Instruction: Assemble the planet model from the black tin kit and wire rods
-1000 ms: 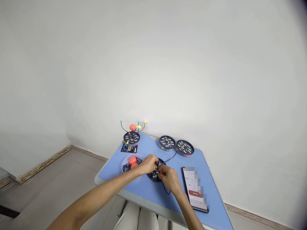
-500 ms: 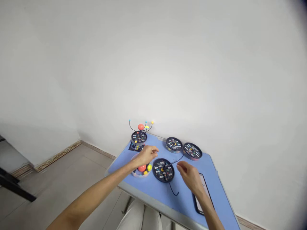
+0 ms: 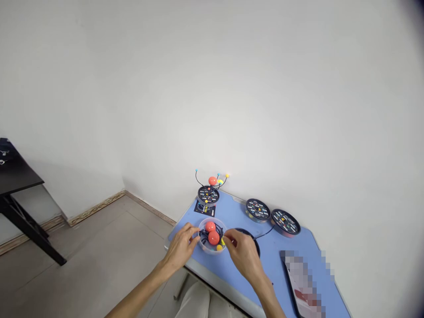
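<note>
A clear round tub (image 3: 208, 252) holds two red balls (image 3: 213, 237), black curved rods (image 3: 202, 234) and yellow balls (image 3: 219, 248). My left hand (image 3: 180, 248) is at the tub's left rim, thumb and fingers parted, fingertips touching or very near it. My right hand (image 3: 244, 256) reaches over the right rim with thumb and fingertips close together beside a yellow ball; whether anything is between them is hidden. Under and behind this hand lies a black disc base (image 3: 256, 244), mostly covered. From it a black rod (image 3: 265, 232) sticks out to the right.
An assembled planet model (image 3: 208, 194) stands at the table's far left corner on a dark printed card (image 3: 209, 211). Two lidded round tubs, a left one (image 3: 258, 210) and a right one (image 3: 285, 222), stand along the back. A phone (image 3: 300, 282) lies at right. A black table (image 3: 20, 176) stands left.
The view has shifted left. My left hand has drawn back to the tub's left rim, uncovering its contents. My right hand has moved left from beside the disc base to the tub.
</note>
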### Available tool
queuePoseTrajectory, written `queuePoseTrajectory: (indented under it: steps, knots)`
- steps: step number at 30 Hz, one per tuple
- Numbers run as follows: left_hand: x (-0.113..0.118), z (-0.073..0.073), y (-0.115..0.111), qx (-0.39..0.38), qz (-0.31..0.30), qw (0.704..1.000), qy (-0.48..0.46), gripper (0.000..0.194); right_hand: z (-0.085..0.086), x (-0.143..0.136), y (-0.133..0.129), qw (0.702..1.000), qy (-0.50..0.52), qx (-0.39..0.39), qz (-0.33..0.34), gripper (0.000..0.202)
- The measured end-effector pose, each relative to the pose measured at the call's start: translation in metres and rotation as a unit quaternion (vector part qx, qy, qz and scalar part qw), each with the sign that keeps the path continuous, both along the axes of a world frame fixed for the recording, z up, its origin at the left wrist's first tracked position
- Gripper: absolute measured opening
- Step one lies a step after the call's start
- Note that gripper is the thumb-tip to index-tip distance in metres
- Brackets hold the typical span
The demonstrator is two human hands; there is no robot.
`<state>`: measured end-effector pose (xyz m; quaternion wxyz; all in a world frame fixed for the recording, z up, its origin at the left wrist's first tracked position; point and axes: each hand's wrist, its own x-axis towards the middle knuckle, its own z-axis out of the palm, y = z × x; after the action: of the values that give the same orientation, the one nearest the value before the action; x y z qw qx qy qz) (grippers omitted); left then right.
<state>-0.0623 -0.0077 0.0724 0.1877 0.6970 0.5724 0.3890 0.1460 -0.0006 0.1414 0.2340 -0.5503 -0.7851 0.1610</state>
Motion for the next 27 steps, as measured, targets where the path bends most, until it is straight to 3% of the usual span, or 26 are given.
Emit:
queuePoseTrajectory:
  steps: [5, 10, 17, 23, 27]
  knots:
    - [0.002, -0.017, -0.004, -0.040, -0.028, 0.997, 0.059, 0.043, -0.023, -0.029, 0.026, 0.997, -0.076, -0.011, -0.010, 0.027]
    - [0.002, -0.021, -0.002, -0.021, -0.055, 0.993, 0.100, 0.035, -0.032, -0.038, 0.036, 0.989, -0.149, -0.013, -0.019, 0.028]
    - [0.003, -0.024, -0.002, -0.002, -0.063, 0.996, 0.068, 0.023, -0.031, -0.040, 0.046, 0.985, -0.172, -0.019, -0.015, 0.030]
    - [0.002, -0.027, -0.002, -0.021, -0.045, 0.997, 0.055, 0.040, -0.027, -0.058, 0.053, 0.978, -0.207, -0.031, 0.013, 0.020]
    - [0.004, -0.021, -0.004, -0.047, -0.044, 0.997, 0.049, 0.034, -0.026, -0.078, 0.054, 0.971, -0.235, -0.040, 0.023, 0.019]
